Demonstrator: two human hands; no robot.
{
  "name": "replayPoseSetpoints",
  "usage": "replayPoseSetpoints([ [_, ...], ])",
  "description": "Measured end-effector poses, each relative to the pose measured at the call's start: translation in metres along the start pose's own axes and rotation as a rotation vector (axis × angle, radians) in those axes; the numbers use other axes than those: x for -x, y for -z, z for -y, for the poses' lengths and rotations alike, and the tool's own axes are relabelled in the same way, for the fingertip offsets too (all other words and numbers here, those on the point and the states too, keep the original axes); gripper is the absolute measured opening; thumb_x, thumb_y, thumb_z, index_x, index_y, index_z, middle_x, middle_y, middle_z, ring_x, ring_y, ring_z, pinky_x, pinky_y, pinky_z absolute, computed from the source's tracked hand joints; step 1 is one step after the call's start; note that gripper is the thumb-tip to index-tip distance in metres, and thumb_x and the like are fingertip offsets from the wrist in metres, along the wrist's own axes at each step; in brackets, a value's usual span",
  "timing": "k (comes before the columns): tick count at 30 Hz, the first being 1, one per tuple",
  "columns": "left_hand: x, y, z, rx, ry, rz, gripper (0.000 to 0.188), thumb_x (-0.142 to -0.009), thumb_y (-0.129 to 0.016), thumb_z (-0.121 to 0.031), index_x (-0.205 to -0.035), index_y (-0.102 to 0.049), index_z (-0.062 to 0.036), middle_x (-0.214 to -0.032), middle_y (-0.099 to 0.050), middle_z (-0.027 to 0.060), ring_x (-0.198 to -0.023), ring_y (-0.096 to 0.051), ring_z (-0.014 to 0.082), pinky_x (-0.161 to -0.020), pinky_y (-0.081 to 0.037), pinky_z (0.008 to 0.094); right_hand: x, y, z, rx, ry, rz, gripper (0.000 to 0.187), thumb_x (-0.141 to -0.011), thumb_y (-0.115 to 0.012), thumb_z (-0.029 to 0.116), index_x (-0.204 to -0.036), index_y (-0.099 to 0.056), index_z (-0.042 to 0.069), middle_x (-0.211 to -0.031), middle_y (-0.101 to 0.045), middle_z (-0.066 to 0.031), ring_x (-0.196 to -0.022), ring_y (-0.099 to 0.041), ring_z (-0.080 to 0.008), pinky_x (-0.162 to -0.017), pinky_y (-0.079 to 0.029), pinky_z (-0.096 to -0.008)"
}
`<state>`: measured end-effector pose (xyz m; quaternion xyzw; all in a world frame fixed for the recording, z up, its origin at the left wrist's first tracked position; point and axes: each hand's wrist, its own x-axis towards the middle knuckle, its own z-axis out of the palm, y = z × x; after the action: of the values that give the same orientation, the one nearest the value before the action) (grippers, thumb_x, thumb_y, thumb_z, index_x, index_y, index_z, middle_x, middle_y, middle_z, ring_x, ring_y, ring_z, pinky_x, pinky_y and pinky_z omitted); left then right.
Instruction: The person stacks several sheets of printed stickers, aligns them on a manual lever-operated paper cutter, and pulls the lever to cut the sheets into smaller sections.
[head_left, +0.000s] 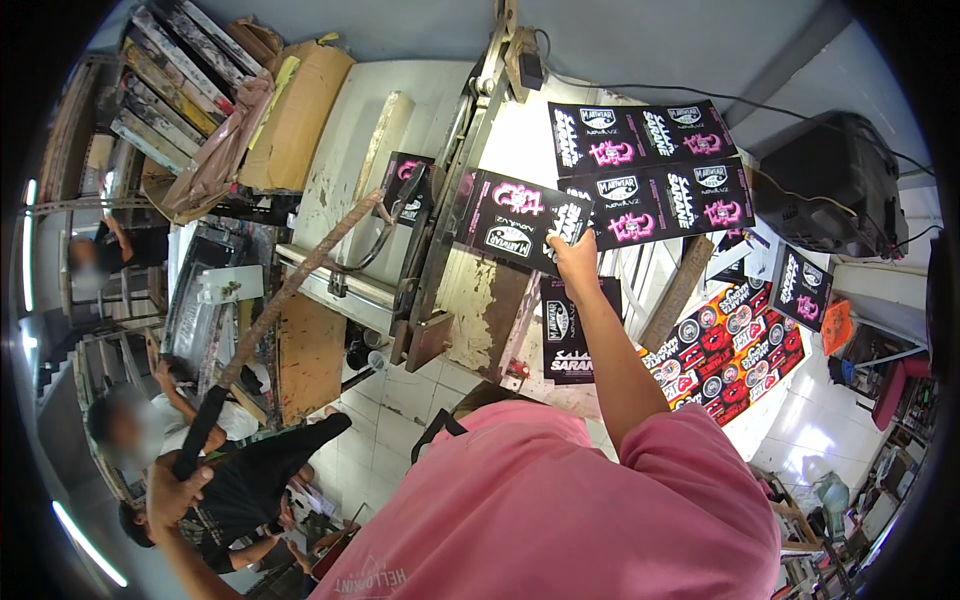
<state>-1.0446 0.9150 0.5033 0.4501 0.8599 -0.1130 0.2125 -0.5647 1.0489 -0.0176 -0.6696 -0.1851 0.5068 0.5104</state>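
At the lower left my left hand is wrapped round the black-gripped end of a long cutter lever, which slants up toward the cutter's blade frame. My right hand holds the edge of a black printed sheet with pink and white designs, its left part lying under the frame. Beyond the frame, a cut black piece lies on the pale cutter bed. More black printed sheets are spread on the white surface just right of my right hand. Another black sheet lies nearer me.
A red, black and white sticker sheet lies at the right, below a black monitor-like box. Cardboard and stacked frames stand at the back left. Several people are at the left, near the lever's end.
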Motion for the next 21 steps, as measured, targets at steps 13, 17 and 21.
replayPoseSetpoints([
  [13,-0.044,-0.143,0.09,0.041,-0.157,-0.016,0.021,-0.074,-0.077,-0.016,-0.077,-0.068,0.0033,-0.058,-0.061,0.0031,-0.052,-0.057,0.0103,-0.048,-0.044,0.031,-0.007,-0.002,-0.016,-0.044,0.024,-0.02,0.036,-0.081,-0.074,0.002,-0.111,-0.054,-0.001,-0.101,-0.069,-0.0117,-0.084,-0.067,-0.0169,-0.075,-0.055,-0.0301],
  [17,-0.06,-0.211,0.083,0.18,-0.034,0.035,0.017,-0.076,-0.073,-0.012,-0.077,-0.067,0.0034,-0.063,-0.064,0.0063,-0.056,-0.057,0.0111,-0.053,-0.046,0.0313,-0.006,-0.002,-0.012,-0.024,0.022,-0.021,0.036,-0.081,-0.074,0.002,-0.111,-0.055,-0.001,-0.101,-0.069,-0.0118,-0.084,-0.068,-0.0176,-0.076,-0.055,-0.031],
  [21,-0.096,-0.286,0.163,0.147,-0.079,0.011,0.022,-0.076,-0.075,-0.016,-0.078,-0.067,0.0041,-0.062,-0.063,0.0102,-0.056,-0.058,0.0164,-0.055,-0.047,0.0369,-0.005,-0.002,-0.013,0.033,0.003,-0.021,0.037,-0.08,-0.075,0.003,-0.111,-0.055,-0.001,-0.101,-0.069,-0.0127,-0.085,-0.068,-0.018,-0.075,-0.055,-0.0317],
])
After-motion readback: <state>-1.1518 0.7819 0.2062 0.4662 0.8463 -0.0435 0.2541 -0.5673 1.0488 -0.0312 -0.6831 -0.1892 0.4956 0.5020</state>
